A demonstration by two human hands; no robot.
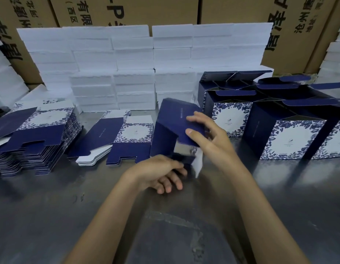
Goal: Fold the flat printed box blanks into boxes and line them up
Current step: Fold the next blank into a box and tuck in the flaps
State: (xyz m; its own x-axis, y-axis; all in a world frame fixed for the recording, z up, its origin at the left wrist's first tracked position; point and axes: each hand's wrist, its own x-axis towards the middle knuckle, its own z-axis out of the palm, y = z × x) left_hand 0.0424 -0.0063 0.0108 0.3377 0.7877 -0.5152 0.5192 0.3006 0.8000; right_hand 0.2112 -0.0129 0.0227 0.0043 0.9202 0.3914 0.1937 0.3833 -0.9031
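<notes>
Backing the scene, a wall of white foam blocks (135, 60) is standing in front of brown shipping cartons (127, 10) at the far edge of the steel worktable (51, 206). Finished blue floral boxes (291, 138) are standing in a row at the right with top flaps open, while flat printed blanks (32, 134) are waiting in two stacks at the left. Between these groups, a half-formed box (171, 130) is being held just above the table, its long axis tilting up and away toward the foam. The right hand (209, 136) is gripping its upper right panel, thumb curled over the face. The left hand (161, 172), nearer the bottom flaps, is sitting under the lower end, though motion blur is hiding whether it is gripping. Closing the base likely falls to it.
</notes>
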